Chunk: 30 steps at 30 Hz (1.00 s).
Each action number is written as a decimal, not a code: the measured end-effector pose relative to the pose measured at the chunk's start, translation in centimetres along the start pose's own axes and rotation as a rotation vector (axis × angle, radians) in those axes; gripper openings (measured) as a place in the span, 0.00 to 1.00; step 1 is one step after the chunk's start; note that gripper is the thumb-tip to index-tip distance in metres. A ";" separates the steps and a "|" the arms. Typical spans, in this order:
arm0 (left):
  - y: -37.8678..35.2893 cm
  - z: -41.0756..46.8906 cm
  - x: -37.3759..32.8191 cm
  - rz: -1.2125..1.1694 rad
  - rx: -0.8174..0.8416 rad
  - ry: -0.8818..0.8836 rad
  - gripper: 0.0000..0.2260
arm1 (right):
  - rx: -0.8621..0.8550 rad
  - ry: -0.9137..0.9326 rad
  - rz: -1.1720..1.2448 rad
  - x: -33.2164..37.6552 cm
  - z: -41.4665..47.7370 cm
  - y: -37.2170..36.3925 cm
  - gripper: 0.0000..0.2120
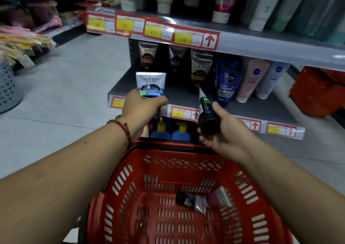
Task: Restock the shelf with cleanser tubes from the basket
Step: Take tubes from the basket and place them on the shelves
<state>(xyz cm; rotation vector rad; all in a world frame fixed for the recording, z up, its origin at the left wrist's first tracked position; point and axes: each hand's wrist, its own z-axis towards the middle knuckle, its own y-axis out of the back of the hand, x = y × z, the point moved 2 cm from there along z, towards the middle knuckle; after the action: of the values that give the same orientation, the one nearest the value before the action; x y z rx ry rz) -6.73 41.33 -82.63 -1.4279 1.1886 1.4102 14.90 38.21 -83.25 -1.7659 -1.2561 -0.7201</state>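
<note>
Red basket (115, 187) held two spare tubes (188, 200); left hand (141, 107) gripped the white tube (150, 84) low at the shelf (127, 83) edge, right hand (224, 131) clasped a black-capped tube (207, 117), and I judged both light, squashy, slick, best held near the stiff cap.

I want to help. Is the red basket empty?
Not empty. The red basket holds a black-capped tube and a pink tube.

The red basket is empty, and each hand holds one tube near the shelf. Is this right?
No. The head view shows a black-capped tube and a pink tube lying in the red basket. The left hand and right hand each hold one tube near the shelf.
</note>
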 end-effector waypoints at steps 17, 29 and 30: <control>3.2 13.0 0.3 0.053 -0.232 -0.229 0.32 | -0.338 0.645 -0.749 5.4 18.1 -12.8 0.22; 1.4 14.4 1.3 0.099 -0.226 -0.271 0.32 | -0.443 0.666 -1.068 5.7 24.7 -12.1 0.31; 1.2 14.4 1.3 0.095 -0.226 -0.272 0.33 | -0.445 0.663 -1.084 5.7 24.9 -12.0 0.30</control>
<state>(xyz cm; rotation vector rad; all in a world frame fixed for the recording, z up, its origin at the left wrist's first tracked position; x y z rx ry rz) -11.70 54.77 -84.87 -1.2889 0.9580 1.7878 5.21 64.40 -87.15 -0.8324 -1.5663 -2.1134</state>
